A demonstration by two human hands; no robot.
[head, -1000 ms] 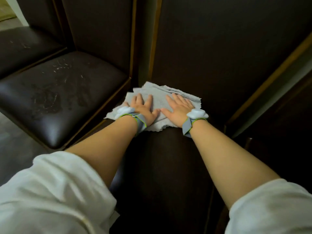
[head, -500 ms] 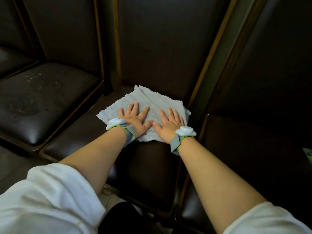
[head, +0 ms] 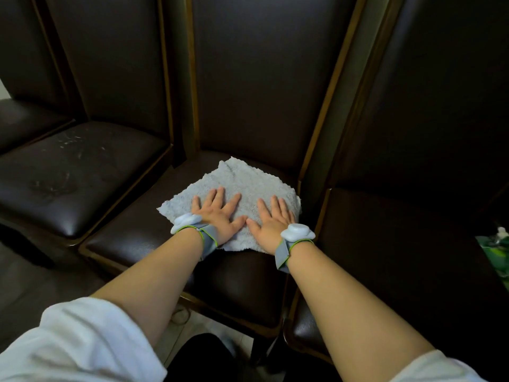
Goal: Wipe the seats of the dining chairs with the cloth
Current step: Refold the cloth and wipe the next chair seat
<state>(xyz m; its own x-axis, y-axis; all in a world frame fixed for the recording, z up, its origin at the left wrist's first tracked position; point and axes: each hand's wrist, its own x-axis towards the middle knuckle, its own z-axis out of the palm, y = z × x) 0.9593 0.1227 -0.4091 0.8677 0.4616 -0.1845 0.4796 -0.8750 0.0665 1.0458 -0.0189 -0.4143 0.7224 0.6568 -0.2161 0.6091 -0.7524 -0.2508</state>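
**Q:** Grey cloth [head: 234, 188], was that what the hands were on, and where did it lie from the fingers?

**A:** Yes. Nearest the camera, white sleeves and bare forearms reached forward. Each wrist wore a grey band. Beyond them the left hand [head: 219, 213] and the right hand [head: 271, 219] lay palm down, side by side, thumbs almost touching. All fingers were spread flat and released, gripping nothing, pressing the cloth onto the dark leather seat [head: 154, 235] of the middle chair. Most of the cloth stretched past the fingertips towards the backrest [head: 264, 78]; a narrow strip showed under the wrists. Its longer spread ran left to right, and its right edge reached that side of the seat, beside the right hand's little finger. Both hands were equally near.

**Q:** What did the next stroke depend on?

**A:** Probably the bare seat on the near side of the palms, which looked unwiped.

**Q:** Any change from half a second earlier?

**A:** The hands kept the same flat pose; the view swung so the chair sat more squarely ahead. The scuffed seat [head: 66, 177] beyond the left hand stayed visible.
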